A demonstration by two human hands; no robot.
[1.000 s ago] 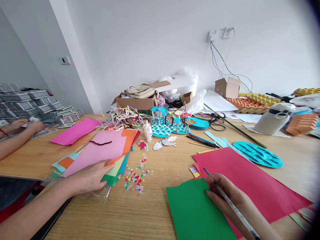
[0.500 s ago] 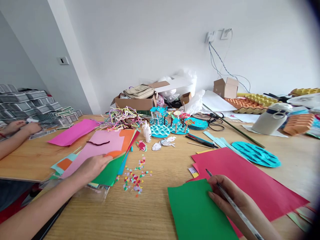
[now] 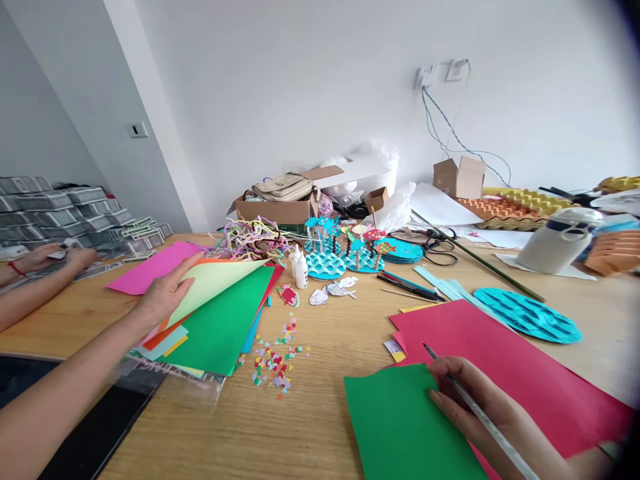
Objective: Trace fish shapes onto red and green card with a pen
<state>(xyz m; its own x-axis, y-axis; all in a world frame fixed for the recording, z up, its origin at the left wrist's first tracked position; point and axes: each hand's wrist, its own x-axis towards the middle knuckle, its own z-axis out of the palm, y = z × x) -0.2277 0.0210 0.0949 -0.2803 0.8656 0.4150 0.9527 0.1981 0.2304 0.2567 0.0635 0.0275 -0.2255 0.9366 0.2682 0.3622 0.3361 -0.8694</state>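
My left hand (image 3: 164,295) grips the lifted top sheets of a stack of coloured paper (image 3: 215,320) at the left. The raised sheets show a pale yellow-green underside (image 3: 215,283). A green sheet (image 3: 223,330) lies uncovered beneath them. My right hand (image 3: 473,407) holds a pen (image 3: 480,417) and rests on a separate green sheet (image 3: 400,427) near the front edge. That sheet overlaps a large red sheet (image 3: 500,363).
Another person's hands (image 3: 55,257) work at the far left beside stacked grey boxes (image 3: 60,207). Paper scraps (image 3: 275,360), glue bottles (image 3: 300,267), pipe cleaners (image 3: 253,237), teal paper discs (image 3: 525,313), a cardboard box (image 3: 280,203) and a white jug (image 3: 555,240) crowd the wooden table (image 3: 310,427).
My left hand has lifted the pink and orange top sheets up and back, uncovering the green sheet underneath. My right hand with the pen has stayed on the front green sheet.
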